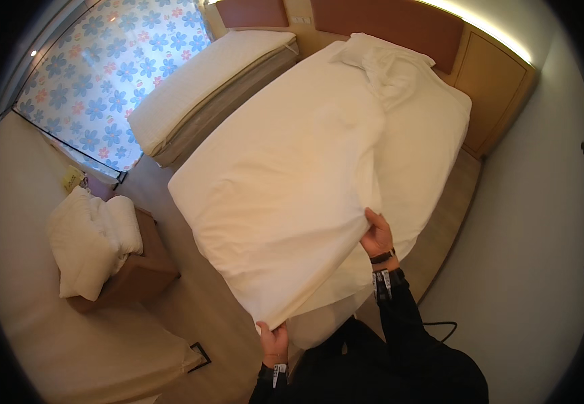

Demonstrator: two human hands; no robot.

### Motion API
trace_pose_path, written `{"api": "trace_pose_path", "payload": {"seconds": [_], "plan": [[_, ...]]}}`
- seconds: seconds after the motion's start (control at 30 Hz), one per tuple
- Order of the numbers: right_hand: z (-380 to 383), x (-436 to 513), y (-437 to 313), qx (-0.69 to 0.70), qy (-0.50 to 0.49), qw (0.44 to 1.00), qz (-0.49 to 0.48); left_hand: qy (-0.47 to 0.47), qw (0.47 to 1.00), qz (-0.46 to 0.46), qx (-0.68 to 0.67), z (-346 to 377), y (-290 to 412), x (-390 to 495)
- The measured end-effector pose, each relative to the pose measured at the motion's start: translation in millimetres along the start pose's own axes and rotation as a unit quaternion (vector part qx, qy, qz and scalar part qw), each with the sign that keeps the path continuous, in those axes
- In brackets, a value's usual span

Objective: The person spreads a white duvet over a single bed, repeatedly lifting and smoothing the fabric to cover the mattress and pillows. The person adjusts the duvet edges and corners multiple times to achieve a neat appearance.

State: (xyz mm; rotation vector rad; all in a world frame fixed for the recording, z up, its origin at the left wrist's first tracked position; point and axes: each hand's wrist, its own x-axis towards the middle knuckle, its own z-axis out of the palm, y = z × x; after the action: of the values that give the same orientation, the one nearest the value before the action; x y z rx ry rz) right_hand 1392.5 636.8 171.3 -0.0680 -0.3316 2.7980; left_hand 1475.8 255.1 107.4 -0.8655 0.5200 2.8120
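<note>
A white duvet or cover (282, 182) spreads over most of a double bed, slack and wrinkled toward the foot. My left hand (274, 341) pinches its near corner beyond the foot of the bed. Further up and to the right, my right hand (378, 237) grips the same cover's edge, and the cloth stretches in a taut line between both hands. To the right of that edge, the white sheet (413, 166) of the bed shows. Near the headboard, a white pillow (355, 53) lies partly under the bunched end of the cover.
A narrower bed (211, 81) stands left, by the flowered curtain (115, 81). On a brown armchair (140, 278) rest a white pillow (82, 247) and rolled white bedding (125, 222). A wall (524, 212) runs along the right, with a strip of wood floor (448, 222) beside the bed.
</note>
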Motion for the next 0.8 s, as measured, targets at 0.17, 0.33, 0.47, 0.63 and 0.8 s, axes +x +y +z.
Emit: {"api": "trace_pose_path", "payload": {"seconds": [0.17,0.33,0.47,0.63,0.8], "plan": [[-79,-72,-12,-0.192,0.247,0.948,-0.066,0.047,0.999,0.018,0.003,-8,12,14],[-204,-134,42,-0.173,0.528,0.824,0.113,0.024,0.995,-0.023,0.099,-50,25,3],[-189,-120,53,0.069,0.353,0.919,0.16,0.08,0.985,-0.001,0.151,-59,28,-3],[-97,-64,-2,0.103,0.176,0.976,0.076,0.111,0.993,-0.047,-0.009,-41,22,-7],[-90,-74,-18,0.054,0.239,0.968,-0.057,0.024,0.999,-0.036,0.012,-38,17,-7]]}}
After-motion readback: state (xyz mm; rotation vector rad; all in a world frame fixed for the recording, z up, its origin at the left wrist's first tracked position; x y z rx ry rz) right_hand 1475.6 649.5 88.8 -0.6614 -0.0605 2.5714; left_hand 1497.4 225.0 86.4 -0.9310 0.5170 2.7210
